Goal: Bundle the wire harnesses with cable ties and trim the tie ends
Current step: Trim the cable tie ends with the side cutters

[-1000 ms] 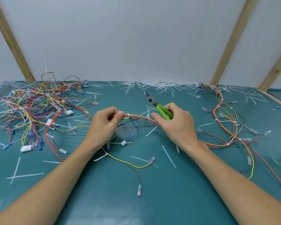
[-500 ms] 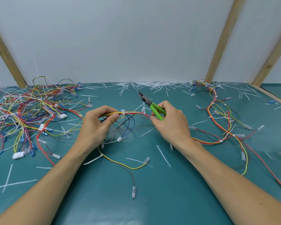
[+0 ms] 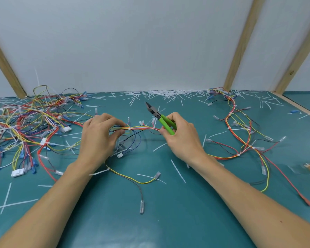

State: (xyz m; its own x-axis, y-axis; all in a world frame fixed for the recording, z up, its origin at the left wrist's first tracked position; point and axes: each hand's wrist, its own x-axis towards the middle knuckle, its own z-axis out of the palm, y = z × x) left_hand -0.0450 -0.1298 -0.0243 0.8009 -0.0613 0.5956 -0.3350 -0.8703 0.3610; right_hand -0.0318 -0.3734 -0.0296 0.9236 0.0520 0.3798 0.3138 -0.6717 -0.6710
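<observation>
A wire harness of red, yellow and white wires stretches between my two hands just above the teal table. My left hand pinches its left end, beside a white cable tie wrapped round the bundle. My right hand grips the green-handled cutters and also pinches the harness at its right end. The cutter jaws point up and away to the left, clear of the wires. Loose branches of the harness with clear terminals trail toward me.
A tangled pile of harnesses covers the table's left side. A long tied harness snakes down the right. Cut tie ends litter the back edge and lie scattered over the teal table. Wooden struts lean against the white wall.
Both hands have kept their grips. The harness between them has been drawn straighter, and the cutters still point up and left.
</observation>
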